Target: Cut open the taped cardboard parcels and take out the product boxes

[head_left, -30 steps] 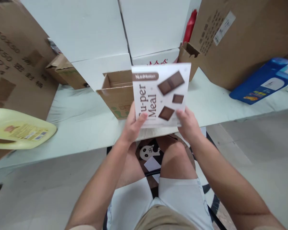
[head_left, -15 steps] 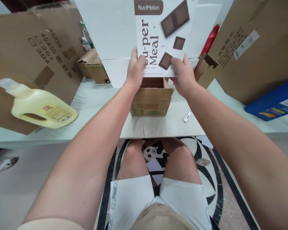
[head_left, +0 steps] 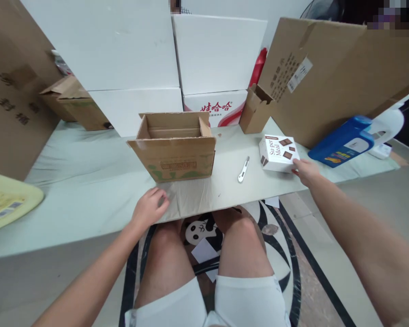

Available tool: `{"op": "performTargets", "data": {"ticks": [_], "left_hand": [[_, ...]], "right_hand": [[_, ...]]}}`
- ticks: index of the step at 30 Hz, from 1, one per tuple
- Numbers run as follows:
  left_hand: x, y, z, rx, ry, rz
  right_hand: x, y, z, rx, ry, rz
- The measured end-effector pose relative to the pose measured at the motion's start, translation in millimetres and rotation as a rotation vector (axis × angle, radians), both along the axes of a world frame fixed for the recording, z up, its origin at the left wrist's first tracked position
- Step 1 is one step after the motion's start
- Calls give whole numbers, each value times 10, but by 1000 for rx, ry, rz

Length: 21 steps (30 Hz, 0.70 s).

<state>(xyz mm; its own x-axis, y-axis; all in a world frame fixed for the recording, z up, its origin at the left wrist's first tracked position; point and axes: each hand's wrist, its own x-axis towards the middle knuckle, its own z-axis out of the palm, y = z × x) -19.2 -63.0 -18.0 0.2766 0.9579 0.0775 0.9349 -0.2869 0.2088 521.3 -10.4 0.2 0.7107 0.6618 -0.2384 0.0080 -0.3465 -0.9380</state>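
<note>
Your right hand (head_left: 305,171) lays fingertips on the snack box (head_left: 276,153), at three o'clock from the carton (head_left: 177,154); I cannot tell if it grips. Your left hand (head_left: 149,210) curls loosely, empty. The snack box looks light and stiff: hold its long sides.

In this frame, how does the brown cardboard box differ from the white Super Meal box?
The brown cardboard box stands open-topped at the middle of the table; the white Super Meal box lies closed and flat, further right. The cardboard box looks clearly larger than the Super Meal box. No hand touches the cardboard box, while the right hand touches the Super Meal box's near corner. Both rest on the table.
</note>
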Motion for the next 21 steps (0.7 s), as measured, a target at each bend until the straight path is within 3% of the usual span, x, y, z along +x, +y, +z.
{"op": "performTargets", "data": {"ticks": [4,12,16,21], "left_hand": [[130,8,-42,-299,340,77],[145,-26,-133,-331,435,57],[63,-13,-264,-211,386,41],[-20,-10,-394,156,285,-117]], "right_hand": [[68,179,-109,-91,-4,-79],[182,603,-109,-131,-52,18],[218,810,-124,-106,6,89],[191,1175,-173,-41,30,68]]}}
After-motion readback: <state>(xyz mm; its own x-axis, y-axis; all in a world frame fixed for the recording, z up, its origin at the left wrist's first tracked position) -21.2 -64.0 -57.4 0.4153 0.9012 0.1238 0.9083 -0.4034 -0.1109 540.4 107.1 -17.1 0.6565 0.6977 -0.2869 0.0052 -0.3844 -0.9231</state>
